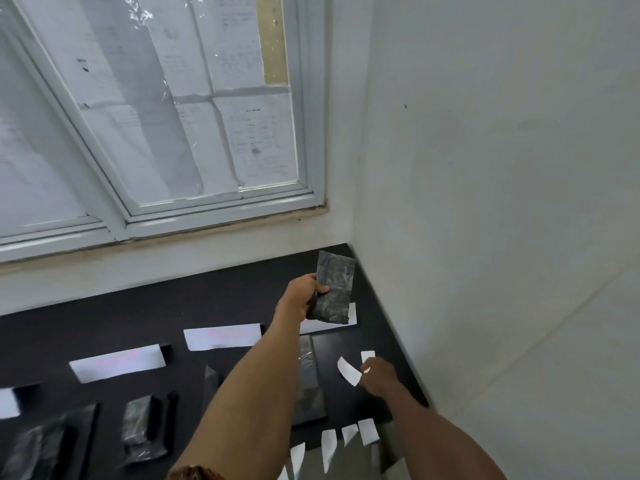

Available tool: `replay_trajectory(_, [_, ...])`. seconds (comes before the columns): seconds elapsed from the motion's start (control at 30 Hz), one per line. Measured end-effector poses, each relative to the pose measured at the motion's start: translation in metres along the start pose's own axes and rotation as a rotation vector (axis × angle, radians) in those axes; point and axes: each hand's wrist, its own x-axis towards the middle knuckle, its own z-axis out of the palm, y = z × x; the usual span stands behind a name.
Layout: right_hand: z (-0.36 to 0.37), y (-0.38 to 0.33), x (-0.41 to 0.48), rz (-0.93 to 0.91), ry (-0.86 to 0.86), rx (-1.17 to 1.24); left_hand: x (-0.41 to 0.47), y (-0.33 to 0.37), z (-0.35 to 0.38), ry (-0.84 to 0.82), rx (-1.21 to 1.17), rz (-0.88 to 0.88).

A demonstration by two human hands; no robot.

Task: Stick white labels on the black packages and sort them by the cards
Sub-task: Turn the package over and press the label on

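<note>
**black package held up, label in the other hand**

on the dark matte counter, white paper cards with pink writing lie in a row, with black plastic-wrapped packages in front of them. the left hand is clamped on a black glossy package, lifted above the far right card. the right hand pinches a small curled white label. more white labels hang along the near counter edge.
</note>
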Motion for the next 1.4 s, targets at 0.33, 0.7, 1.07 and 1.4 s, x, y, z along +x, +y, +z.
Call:
replay_trajectory(0.33, [0.029,0.003,0.023,-0.006,0.073,0.051,0.012,-0.008,-0.018,0.040,-0.023,0.037])
replay_trajectory(0.7, [0.056,0.009,0.042,0.067,0.131,0.171,0.018,-0.008,-0.022,0.053,-0.014,0.055])
replay_trajectory(1.07, [0.060,0.002,0.050,0.154,0.229,0.283,0.022,-0.020,-0.036,0.092,-0.055,0.055])
replay_trajectory(1.4, [0.020,-0.036,0.042,0.123,0.319,0.550,0.012,-0.011,-0.047,0.158,-0.125,0.063])
